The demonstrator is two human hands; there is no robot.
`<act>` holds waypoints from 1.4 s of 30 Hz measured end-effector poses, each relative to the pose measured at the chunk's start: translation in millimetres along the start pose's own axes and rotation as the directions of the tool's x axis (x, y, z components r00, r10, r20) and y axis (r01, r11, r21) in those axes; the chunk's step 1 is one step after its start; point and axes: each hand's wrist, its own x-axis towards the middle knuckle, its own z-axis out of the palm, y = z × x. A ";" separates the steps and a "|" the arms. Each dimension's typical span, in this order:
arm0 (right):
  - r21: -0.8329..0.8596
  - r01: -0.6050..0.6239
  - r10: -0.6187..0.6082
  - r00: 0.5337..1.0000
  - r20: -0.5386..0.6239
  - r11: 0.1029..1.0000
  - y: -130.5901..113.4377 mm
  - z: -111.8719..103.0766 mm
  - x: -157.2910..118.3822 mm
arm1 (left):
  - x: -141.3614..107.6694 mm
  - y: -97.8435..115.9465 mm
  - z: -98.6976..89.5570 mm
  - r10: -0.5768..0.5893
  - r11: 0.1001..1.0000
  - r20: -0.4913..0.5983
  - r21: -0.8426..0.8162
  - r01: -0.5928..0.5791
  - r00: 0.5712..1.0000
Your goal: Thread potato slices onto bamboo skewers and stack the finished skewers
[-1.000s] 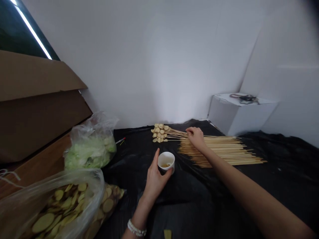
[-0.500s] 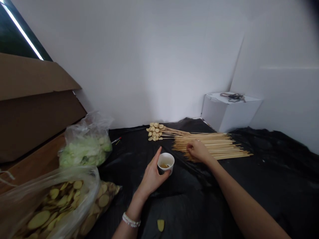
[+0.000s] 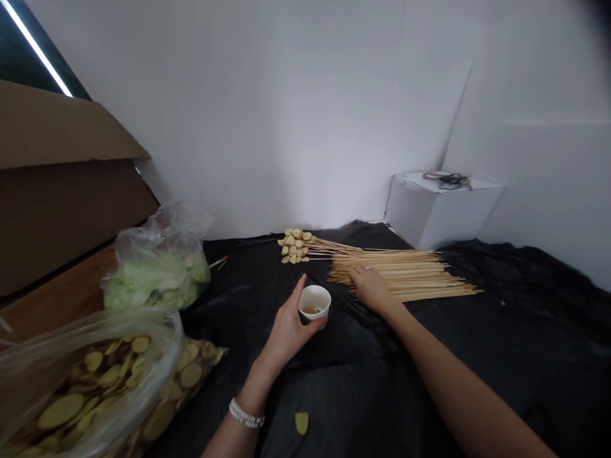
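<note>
The left hand [image 3: 289,331] is curved around the near side of a white paper cup [image 3: 314,300], with the fingers against the cup wall and the thumb raised beside the left of the rim. The cup holds a small quantity of yellow-brown liquid. A pearl bracelet [image 3: 246,413] is worn on the left wrist.

The right hand [image 3: 371,288] lies palm-down on the near edge of a loose bundle of bamboo skewers [image 3: 405,273], to the right of the cup. Whether the fingers pinch any skewer cannot be determined from this view. The two hands are apart, with the cup between them and touching neither the bundle nor the right hand.

At the far end of the bundle, a cluster of skewered potato slices [image 3: 293,247] lies on a black plastic sheet [image 3: 525,331], which also bears the bundle. A single loose potato slice [image 3: 301,423] lies on the sheet, near the person.

To the left, a clear plastic bag of sliced potatoes [image 3: 90,388] lies nearest the person. Beyond it is a clear plastic bag of shredded green lettuce [image 3: 157,273], with a red-tipped pen [image 3: 219,261] just to its right on the sheet. A cardboard box [image 3: 57,172] stands at far left above a wooden board [image 3: 57,299]. A white box [image 3: 429,210] stands at the far right, against a white wall [image 3: 267,114].
</note>
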 end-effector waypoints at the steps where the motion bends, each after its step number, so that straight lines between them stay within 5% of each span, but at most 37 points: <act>1: -0.007 0.005 -0.005 1.000 -0.012 1.000 -2.5 -0.8 -0.2 | -0.1 -0.7 0.5 0.004 1.000 -0.006 0.008 -0.004 1.000; 13: 0.006 0.132 -0.126 0.963 -0.240 0.991 -18.6 -0.2 4.5 | 0.4 -1.9 3.5 0.020 0.998 -0.032 0.054 -0.018 0.999; 32: -0.053 0.219 -0.225 0.960 -0.164 0.974 -15.8 0.2 1.3 | 0.9 0.6 3.1 0.014 0.998 -0.022 0.059 -0.013 1.000; 42: -0.048 0.190 -0.194 0.910 -0.366 0.981 -28.0 -15.7 -3.0 | 0.6 -0.1 3.5 0.076 0.995 -0.117 0.074 -0.068 0.990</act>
